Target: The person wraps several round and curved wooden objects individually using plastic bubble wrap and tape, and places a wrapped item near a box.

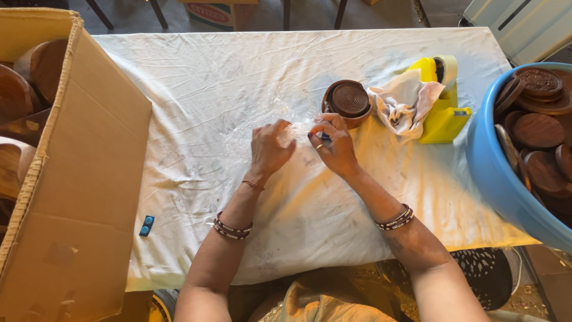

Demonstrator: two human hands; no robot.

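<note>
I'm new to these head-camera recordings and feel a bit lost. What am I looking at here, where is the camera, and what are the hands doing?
There is no machine here. The single picture comes from a camera worn on a person's head, looking down at their own two bare hands over a table covered with a white cloth.

The left hand and right hand meet over a sheet of clear plastic film, which is hard to see. The right hand pinches something small and blue; I cannot tell what it is.

Just beyond lies a round dark wooden piece, then a crumpled rag and a yellow tape dispenser. A blue tub at right holds more wooden discs, and a cardboard box stands at left.
</note>
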